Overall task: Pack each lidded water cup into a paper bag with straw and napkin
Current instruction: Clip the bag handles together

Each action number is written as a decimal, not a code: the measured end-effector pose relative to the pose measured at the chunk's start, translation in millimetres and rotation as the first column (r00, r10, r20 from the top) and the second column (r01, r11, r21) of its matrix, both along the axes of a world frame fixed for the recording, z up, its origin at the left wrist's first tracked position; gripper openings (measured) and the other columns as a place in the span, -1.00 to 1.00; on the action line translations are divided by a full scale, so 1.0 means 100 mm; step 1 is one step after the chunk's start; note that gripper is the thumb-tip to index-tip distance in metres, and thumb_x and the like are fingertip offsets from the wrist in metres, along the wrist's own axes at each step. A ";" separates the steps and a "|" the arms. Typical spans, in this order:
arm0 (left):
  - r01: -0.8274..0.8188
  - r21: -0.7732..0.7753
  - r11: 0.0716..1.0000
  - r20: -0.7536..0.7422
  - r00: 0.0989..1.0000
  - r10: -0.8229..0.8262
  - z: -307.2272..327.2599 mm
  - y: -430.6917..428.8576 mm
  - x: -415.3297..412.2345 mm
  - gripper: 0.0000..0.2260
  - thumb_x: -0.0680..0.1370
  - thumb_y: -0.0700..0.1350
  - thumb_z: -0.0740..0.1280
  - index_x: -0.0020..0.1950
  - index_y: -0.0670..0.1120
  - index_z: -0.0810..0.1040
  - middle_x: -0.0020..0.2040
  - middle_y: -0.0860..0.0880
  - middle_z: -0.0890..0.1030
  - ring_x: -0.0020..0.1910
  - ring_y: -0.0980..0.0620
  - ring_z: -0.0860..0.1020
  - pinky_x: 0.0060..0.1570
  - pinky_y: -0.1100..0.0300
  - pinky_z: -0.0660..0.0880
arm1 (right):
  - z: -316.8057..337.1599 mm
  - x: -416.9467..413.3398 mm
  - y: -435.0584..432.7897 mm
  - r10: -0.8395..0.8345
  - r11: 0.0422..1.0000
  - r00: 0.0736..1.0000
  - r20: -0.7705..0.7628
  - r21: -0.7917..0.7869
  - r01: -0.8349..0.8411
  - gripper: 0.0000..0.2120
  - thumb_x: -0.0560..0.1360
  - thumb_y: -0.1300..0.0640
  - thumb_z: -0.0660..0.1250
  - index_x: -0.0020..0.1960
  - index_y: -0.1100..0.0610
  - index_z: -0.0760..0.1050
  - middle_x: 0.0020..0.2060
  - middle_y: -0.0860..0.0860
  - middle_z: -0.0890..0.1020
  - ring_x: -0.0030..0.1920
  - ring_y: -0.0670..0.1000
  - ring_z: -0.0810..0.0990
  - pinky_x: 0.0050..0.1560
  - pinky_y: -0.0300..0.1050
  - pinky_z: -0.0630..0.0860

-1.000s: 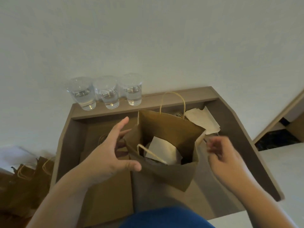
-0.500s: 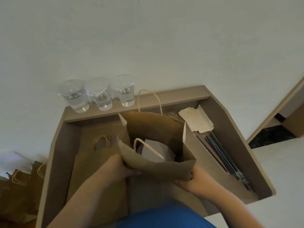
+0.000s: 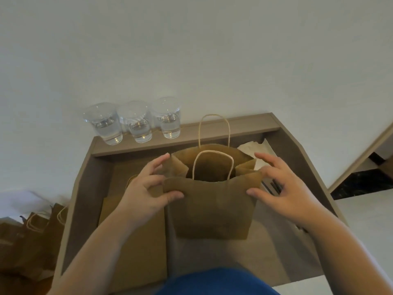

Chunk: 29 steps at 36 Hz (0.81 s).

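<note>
A brown paper bag [image 3: 212, 209] stands upright in the middle of a grey-brown tray [image 3: 85, 188], its two twine handles sticking up. My left hand [image 3: 144, 192] holds its top left side, thumb on the front panel and fingers round the side fold. On the top right side, my right hand [image 3: 285, 188] holds it the same way, thumb on the front. The bag's inside is dark and its contents are hidden. Three clear lidded water cups [image 3: 138, 124] stand in a row on the tray's back ledge, left of the bag.
White napkins [image 3: 261, 150] lie in the tray's back right corner, with dark straws [image 3: 274, 186] partly hidden behind my right hand. Flat paper bags [image 3: 136, 241] lie under my left arm. More brown bags [image 3: 32, 231] stand outside the tray, lower left.
The bag was tilted toward me with its mouth open, showing a napkin, hands low at its base. It now stands upright, and both hands have moved up to its top sides.
</note>
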State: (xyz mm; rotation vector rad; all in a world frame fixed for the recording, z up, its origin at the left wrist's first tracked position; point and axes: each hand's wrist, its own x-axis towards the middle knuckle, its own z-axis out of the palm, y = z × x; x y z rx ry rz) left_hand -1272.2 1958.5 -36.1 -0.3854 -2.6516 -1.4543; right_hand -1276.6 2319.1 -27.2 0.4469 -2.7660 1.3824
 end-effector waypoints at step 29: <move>-0.179 0.258 0.949 0.187 0.973 0.132 0.16 0.42 -0.01 -0.86 0.51 0.19 0.43 -0.01 0.24 0.76 -0.07 0.10 0.78 -0.03 0.11 0.72 -0.04 0.14 0.62 | -0.23 -0.44 -0.29 0.161 0.827 0.899 0.407 -0.552 0.102 -0.27 0.33 -0.67 0.28 0.03 -0.10 0.79 0.03 0.01 0.80 0.09 -0.02 0.78 0.02 -0.22 0.65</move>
